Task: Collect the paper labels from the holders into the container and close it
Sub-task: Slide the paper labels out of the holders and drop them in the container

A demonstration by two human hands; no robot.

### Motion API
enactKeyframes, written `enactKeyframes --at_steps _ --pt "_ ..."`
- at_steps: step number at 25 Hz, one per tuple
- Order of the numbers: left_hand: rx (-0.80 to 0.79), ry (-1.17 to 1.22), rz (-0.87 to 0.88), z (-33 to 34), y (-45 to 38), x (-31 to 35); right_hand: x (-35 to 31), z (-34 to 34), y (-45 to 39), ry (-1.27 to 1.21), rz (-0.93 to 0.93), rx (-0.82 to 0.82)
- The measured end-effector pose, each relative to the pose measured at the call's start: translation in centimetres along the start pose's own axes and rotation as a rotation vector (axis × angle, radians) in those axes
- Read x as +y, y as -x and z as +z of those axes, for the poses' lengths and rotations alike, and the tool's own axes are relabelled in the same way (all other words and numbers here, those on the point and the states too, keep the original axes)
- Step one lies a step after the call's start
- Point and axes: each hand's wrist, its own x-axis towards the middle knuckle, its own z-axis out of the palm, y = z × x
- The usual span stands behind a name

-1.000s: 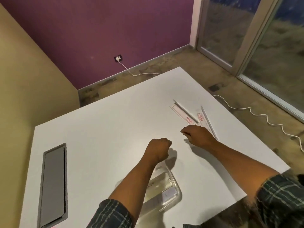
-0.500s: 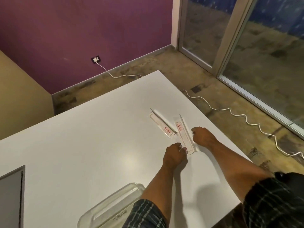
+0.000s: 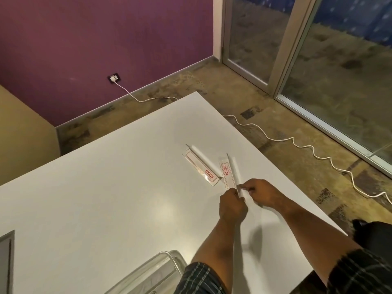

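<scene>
Two clear plastic label holders lie on the white table (image 3: 106,187), each with a white paper label printed in red. The far holder (image 3: 200,165) lies flat, untouched. The near holder (image 3: 230,171) is lifted at its near end, where my left hand (image 3: 232,205) pinches its near end. My right hand (image 3: 264,195) grips that same end from the right, fingertips closed. A clear plastic container (image 3: 152,272) sits at the table's front edge, left of my left forearm; its contents are hard to make out.
A grey inset panel (image 3: 6,259) shows at the table's left edge. The table's right edge runs diagonally just right of my right arm. On the floor beyond, a white cable (image 3: 297,145) snakes from a wall socket (image 3: 114,78). Glass doors stand at the right.
Both hands have closed in on the near holder's end; half a second ago they rested on either side of it. The view has shifted right, leaving the container at the bottom edge.
</scene>
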Motion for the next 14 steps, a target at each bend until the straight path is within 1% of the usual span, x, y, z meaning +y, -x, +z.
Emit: enactKeyframes --at_steps 2,4,5,7,9,11,14 --pt "-0.006 0.028 -0.020 -0.7 0.0 0.1 0.0 -0.6 0.1 0.002 0.017 0.003" --pt "-0.017 0.099 -0.028 -2.0 0.4 0.0 -0.3 -1.6 0.2 -0.031 0.056 0.052" --pt "-0.024 0.121 -0.027 -2.8 0.7 -0.2 -0.5 -2.0 0.2 -0.005 0.054 0.071" --pt "-0.051 0.149 -0.030 -4.6 1.1 -1.0 -0.9 -2.9 0.3 0.145 0.032 0.063" --pt "-0.110 0.205 -0.054 -6.6 1.7 -1.9 -1.6 -3.5 0.6 0.252 -0.008 0.058" --pt "-0.173 0.244 -0.093 -9.0 2.7 -2.4 -2.3 -3.6 1.0 0.310 -0.102 0.087" --pt "-0.212 0.268 -0.152 -13.3 4.8 -3.6 -4.2 -2.8 2.4 0.435 -0.335 0.134"
